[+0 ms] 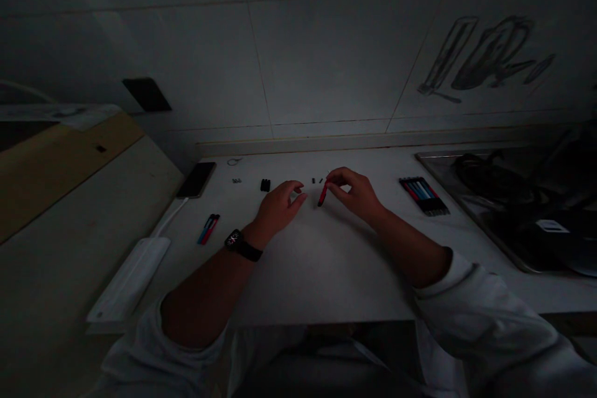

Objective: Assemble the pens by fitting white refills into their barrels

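Observation:
Between the thumb and fingers of my right hand (353,191) is a slim red pen-like piece (322,194) with a dark lower end. It is tilted over the white counter, and a thin light tip seems to poke out above my fingers. My left hand (281,205), with a black watch on the wrist, is a little to the left. Its thumb and fingers are apart with nothing between them. A couple of tiny dark parts (314,181) lie on the counter between my hands. Left of my left hand sits a small black ribbed piece (265,185).
On the right lies a row of dark, blue and red pen-like pieces (422,194), beside a metal sink (471,211) holding dark items. On the left are blue and red sticks (208,229), tiny metal bits (237,181), a phone (198,180) and a white power strip (130,280).

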### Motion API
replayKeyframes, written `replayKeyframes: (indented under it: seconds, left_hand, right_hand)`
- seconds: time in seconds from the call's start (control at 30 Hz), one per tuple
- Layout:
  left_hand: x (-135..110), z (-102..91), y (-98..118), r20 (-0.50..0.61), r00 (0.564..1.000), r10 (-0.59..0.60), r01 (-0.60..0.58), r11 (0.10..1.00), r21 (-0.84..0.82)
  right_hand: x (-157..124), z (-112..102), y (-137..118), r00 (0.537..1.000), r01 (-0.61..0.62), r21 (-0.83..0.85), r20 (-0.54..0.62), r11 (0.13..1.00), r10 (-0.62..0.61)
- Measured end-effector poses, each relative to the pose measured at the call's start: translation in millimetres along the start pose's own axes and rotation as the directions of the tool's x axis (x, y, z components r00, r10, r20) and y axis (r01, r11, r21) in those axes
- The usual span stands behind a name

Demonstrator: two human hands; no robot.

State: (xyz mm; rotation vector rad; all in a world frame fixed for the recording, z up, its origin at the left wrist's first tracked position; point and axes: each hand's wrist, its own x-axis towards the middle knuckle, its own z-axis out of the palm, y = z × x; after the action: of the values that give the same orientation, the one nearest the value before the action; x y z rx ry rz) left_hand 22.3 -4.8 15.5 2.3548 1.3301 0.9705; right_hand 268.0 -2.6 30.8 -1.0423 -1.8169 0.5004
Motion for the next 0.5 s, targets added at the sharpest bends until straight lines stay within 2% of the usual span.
replayKeyframes:
  seconds: [0.07, 0.13, 0.2, 0.3, 0.4, 0.5]
  left_hand:
    - [0.2, 0.1, -0.6, 0.000, 1.000, 0.001, -0.001, 1.000, 0.002]
    - [-0.1, 0.3, -2.0, 0.006, 1.000, 0.002, -0.002, 1.000, 0.002]
    - [-0.5, 0.4, -3.7, 0.023, 1.000, -0.002, 0.002, 1.000, 0.006]
    - [-0.9, 0.6, -5.4, 0.044, 0.999, -0.008, 0.008, 1.000, 0.013]
    - [-0.9, 0.8, -5.8, 0.053, 0.999, 0.001, -0.002, 1.000, 0.022]
    - [-0.7, 1.0, -5.9, 0.065, 0.998, 0.018, -0.019, 1.000, 0.023]
  right_hand:
    - [1.2, -1.1, -1.9, 0.995, -0.057, 0.028, 0.085, 0.998, 0.055]
    - [1.6, -2.0, -2.9, 0.971, -0.113, 0.051, 0.218, 0.992, 0.099]
    - [1.4, -3.4, -3.6, 0.918, -0.168, 0.048, 0.371, 0.985, 0.139]
    - [0.6, -6.5, -5.1, 0.805, -0.230, -0.053, 0.550, 0.972, 0.221]
    - [0.5, -10.2, -6.5, 0.715, -0.229, -0.205, 0.628, 0.952, 0.308]
    - [1.0, -12.9, -5.9, 0.697, -0.196, -0.305, 0.626, 0.932, 0.351]
